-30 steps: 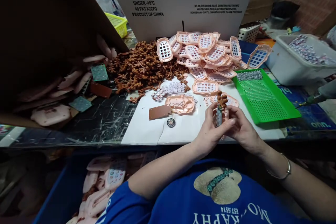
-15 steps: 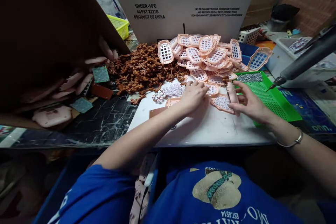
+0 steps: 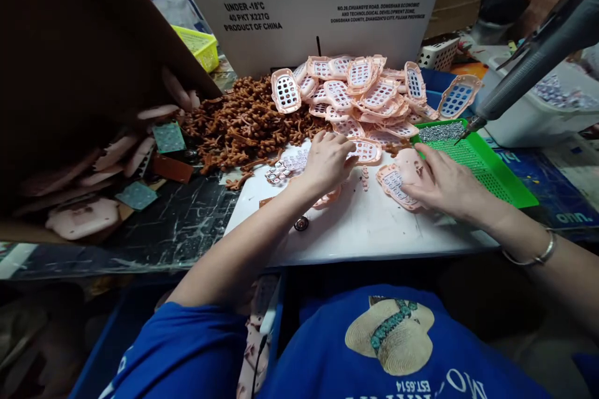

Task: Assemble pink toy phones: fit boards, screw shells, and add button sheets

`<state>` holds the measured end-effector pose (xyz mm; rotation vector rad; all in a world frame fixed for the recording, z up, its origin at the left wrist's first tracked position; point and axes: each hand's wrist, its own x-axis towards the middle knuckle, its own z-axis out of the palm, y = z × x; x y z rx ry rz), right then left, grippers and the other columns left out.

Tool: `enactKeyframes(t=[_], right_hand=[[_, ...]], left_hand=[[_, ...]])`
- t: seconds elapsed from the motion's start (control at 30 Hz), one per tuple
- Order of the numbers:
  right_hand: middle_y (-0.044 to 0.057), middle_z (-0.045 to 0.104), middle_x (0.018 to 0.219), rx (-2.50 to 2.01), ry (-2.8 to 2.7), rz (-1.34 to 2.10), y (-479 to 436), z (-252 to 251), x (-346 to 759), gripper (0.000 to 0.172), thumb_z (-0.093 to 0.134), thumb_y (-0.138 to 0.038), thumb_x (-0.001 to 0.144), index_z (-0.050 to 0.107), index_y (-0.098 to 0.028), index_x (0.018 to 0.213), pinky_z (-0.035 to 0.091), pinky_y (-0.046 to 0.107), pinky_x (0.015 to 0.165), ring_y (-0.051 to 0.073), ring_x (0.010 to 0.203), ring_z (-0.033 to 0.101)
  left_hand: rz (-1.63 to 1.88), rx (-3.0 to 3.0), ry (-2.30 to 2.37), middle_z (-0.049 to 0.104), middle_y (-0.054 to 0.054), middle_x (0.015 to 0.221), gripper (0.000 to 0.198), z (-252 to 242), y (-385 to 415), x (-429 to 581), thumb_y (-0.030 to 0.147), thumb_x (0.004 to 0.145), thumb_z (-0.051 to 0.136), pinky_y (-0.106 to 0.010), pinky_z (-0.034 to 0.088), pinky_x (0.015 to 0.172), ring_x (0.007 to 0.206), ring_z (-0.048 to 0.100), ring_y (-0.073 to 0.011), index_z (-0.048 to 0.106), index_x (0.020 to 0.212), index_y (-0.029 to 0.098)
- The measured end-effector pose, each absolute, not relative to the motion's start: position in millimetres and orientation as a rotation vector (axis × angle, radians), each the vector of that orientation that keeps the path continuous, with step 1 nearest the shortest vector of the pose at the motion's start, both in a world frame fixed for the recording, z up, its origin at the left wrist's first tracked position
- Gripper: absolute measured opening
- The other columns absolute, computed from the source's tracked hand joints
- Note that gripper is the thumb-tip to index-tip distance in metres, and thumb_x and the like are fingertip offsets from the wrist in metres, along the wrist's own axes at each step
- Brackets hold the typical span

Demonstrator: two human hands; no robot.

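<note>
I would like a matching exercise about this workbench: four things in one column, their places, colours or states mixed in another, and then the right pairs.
Things
1. right hand
2. small round speaker
3. perforated tray
4. brown branched pieces

Places, colours and states
A. lying on the white board, near the left forearm
B. heaped to the left of the pile of pink keypad covers
C. holding a pink plastic casing
D. green, with small silvery pieces at its far end

Right pairs: 1-C, 2-A, 3-D, 4-B
</note>
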<state>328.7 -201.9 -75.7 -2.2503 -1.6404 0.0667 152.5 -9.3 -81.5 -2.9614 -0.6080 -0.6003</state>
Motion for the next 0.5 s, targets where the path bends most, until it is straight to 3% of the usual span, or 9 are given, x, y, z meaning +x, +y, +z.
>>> enactKeyframes(t=[0.23,0.5], right_hand=[[0.02,0.06,0.106,-2.613,-1.892,-0.009,-184.0,-78.1,304.9,0.074,0.043,-0.063,0.087,0.04,-0.013,0.142,0.047,0.042,0.072,0.036,0.09,0.063],[0.018,0.06,0.102,-2.662,-1.972,0.033,-173.1,-76.6,303.9,0.061,0.042,-0.058,0.086,0.049,-0.014,0.129,0.041,0.037,0.066,0.034,0.087,0.061]], left_hand=[[-1.126,-2.861,-0.665,0.073,-0.005,0.089,0.02,-65.8,-7.1,115.6,0.034,0.092,0.055,-0.036,0.043,0.083,0.084,0.062,-0.0206,0.068,0.086,0.019],[-1.332,-2.883,-0.633,0.074,-0.005,0.088,0.016,-71.9,-9.3,85.8,0.031,0.089,0.059,-0.035,0.047,0.081,0.084,0.066,-0.0195,0.068,0.084,0.019]])
